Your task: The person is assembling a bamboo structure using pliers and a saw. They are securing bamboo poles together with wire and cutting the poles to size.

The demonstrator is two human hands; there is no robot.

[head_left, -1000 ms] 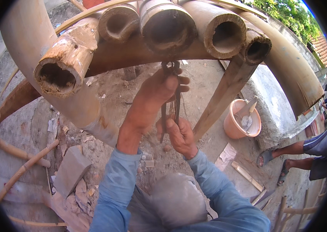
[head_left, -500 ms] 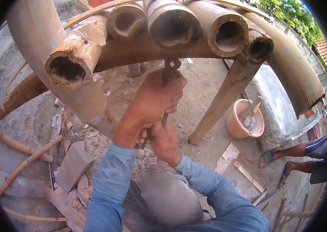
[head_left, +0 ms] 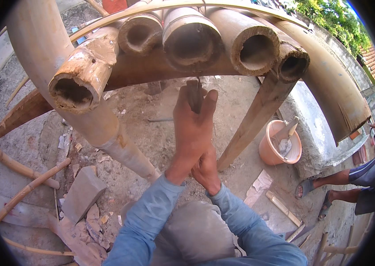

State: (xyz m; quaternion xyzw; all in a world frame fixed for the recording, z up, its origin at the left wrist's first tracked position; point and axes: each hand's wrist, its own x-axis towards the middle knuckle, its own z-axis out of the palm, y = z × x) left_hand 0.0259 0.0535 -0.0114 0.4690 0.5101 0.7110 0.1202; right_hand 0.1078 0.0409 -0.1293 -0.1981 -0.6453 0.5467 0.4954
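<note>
My left hand [head_left: 193,131] is wrapped round metal pincers [head_left: 193,95], the dark head standing up between thumb and fingers. The pincers are just below a horizontal bamboo beam [head_left: 152,68], close to a thin dark wire [head_left: 199,80] hanging there; whether the jaws bite the wire I cannot make out. My right hand [head_left: 207,170] is closed just below, against the left wrist and partly behind it. What its fingers hold is hidden. Above the beam lie several bamboo poles, their hollow ends toward me, among them a wide middle pole [head_left: 192,40].
A thick bamboo post [head_left: 107,128] slants down at left, and a wooden prop [head_left: 251,124] at right. An orange bucket [head_left: 280,142] holding a trowel stands beyond the prop. A grey block [head_left: 83,193] and rubble lie at left. Another person's legs [head_left: 338,186] show at right.
My left hand has turned and come more upright, its wrist shifting right. The pincers' head is lower and turned. My right hand has moved slightly right and down, now partly behind the left.
</note>
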